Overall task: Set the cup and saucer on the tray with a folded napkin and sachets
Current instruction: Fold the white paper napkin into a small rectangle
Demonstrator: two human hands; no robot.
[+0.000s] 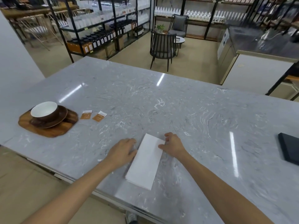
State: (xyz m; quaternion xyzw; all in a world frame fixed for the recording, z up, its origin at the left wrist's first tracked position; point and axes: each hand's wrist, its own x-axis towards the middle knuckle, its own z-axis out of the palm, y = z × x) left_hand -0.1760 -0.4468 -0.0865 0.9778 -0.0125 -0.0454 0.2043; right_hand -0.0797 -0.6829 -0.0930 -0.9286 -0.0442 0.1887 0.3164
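A white napkin [144, 162], folded into a long rectangle, lies on the grey marble counter near its front edge. My left hand [123, 151] rests flat against the napkin's left long edge. My right hand [172, 145] pinches the napkin's far right corner between thumb and fingers. Far to the left stands a wooden tray [53, 130] carrying a brown saucer [62, 116] with a brown cup [44, 110], white inside, on it. Two orange-and-white sachets [93, 116] lie flat on the counter just right of the tray.
A dark flat slab [289, 149] lies at the counter's right edge. Beyond the counter [161, 102] are a black chair [161, 46], a small round table, shelving racks with bottles, and a white cabinet at the right.
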